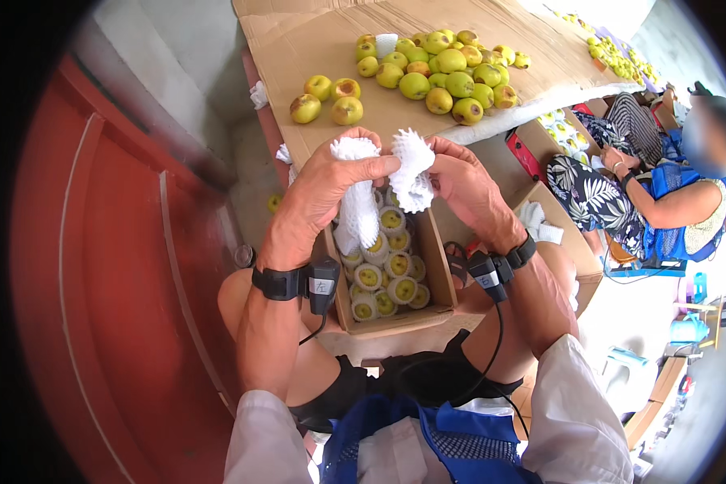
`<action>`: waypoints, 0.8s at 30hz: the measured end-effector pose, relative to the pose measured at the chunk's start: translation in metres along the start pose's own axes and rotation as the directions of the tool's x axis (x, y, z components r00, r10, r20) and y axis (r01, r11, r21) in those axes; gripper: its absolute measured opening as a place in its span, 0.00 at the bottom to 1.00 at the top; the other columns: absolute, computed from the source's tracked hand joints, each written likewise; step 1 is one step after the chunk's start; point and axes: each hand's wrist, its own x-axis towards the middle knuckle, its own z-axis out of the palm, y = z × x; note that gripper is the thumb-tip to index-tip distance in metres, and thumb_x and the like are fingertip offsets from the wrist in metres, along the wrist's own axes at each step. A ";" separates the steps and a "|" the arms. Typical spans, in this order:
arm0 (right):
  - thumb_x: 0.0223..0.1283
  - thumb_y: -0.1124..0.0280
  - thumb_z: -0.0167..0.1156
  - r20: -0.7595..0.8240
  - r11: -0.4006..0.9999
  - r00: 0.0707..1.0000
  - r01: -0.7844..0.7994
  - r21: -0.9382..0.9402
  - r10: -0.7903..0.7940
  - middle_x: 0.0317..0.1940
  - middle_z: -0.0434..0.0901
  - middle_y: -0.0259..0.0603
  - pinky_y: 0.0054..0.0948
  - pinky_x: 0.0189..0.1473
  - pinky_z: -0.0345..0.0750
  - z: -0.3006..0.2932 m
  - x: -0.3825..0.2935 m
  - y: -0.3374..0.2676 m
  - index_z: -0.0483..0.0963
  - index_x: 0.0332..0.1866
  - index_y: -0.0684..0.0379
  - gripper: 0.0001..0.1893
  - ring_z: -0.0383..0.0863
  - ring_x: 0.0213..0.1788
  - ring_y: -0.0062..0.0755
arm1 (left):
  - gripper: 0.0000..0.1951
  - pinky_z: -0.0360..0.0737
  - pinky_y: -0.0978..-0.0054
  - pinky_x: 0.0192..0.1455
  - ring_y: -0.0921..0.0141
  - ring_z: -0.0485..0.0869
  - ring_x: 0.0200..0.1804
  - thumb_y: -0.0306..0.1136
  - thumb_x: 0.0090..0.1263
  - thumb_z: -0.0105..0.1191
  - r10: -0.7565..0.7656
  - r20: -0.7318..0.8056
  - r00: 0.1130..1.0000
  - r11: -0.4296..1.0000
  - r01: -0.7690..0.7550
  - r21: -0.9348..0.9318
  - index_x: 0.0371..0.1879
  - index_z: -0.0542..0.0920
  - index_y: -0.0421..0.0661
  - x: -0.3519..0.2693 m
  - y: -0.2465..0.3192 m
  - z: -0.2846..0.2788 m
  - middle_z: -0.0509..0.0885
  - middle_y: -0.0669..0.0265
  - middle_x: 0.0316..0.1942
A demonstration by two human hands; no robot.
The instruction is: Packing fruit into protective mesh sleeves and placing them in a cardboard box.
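My left hand (pixel 333 172) grips a long bunch of white foam fruit nets (pixel 360 206), its thumb reaching across to the right. In my right hand (pixel 466 184) is a separate white foam net (pixel 412 169), pinched near its edge and partly crumpled. The two hands nearly meet over a cardboard box (pixel 441 278). Inside that box sit rows of yellow-green apples (pixel 402 289), each in its own white foam net. Part of the box's far end is hidden behind my hands and the nets.
Loose, blemished apples (pixel 451 69) lie on a cardboard-covered table (pixel 302 36) ahead. A red door (pixel 127 272) stands close at left. At right, another person (pixel 659 187) sits beside a box of netted apples (pixel 562 133). A cardboard box (pixel 572 266) near my right knee holds foam nets.
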 end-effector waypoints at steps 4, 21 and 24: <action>0.71 0.72 0.57 -0.069 0.997 0.997 0.038 -0.069 -0.043 0.37 0.85 0.29 0.21 0.38 0.71 -0.006 -0.004 0.006 0.82 0.46 0.60 0.08 0.76 0.35 0.13 | 0.16 0.76 0.77 0.40 0.77 0.81 0.37 0.29 0.63 0.74 0.014 -0.014 1.000 0.997 -0.013 0.076 0.44 0.80 0.45 0.003 -0.003 0.007 0.83 0.71 0.35; 0.67 0.70 0.62 -0.091 0.997 0.996 -0.015 0.070 0.022 0.34 0.80 0.27 0.18 0.37 0.67 0.001 -0.014 -0.007 0.80 0.44 0.59 0.06 0.70 0.33 0.15 | 0.13 0.73 0.79 0.38 0.81 0.76 0.35 0.26 0.62 0.67 0.095 -0.178 0.979 0.940 -0.030 0.341 0.42 0.78 0.44 0.004 -0.007 0.003 0.80 0.75 0.34; 0.66 0.69 0.65 -0.085 0.983 0.996 -0.031 -0.183 0.015 0.35 0.81 0.28 0.19 0.40 0.70 0.005 -0.014 -0.007 0.80 0.43 0.61 0.07 0.73 0.36 0.17 | 0.12 0.73 0.80 0.38 0.81 0.76 0.36 0.26 0.62 0.67 0.107 -0.152 0.983 0.933 -0.047 0.356 0.41 0.78 0.44 0.002 -0.004 0.006 0.80 0.76 0.34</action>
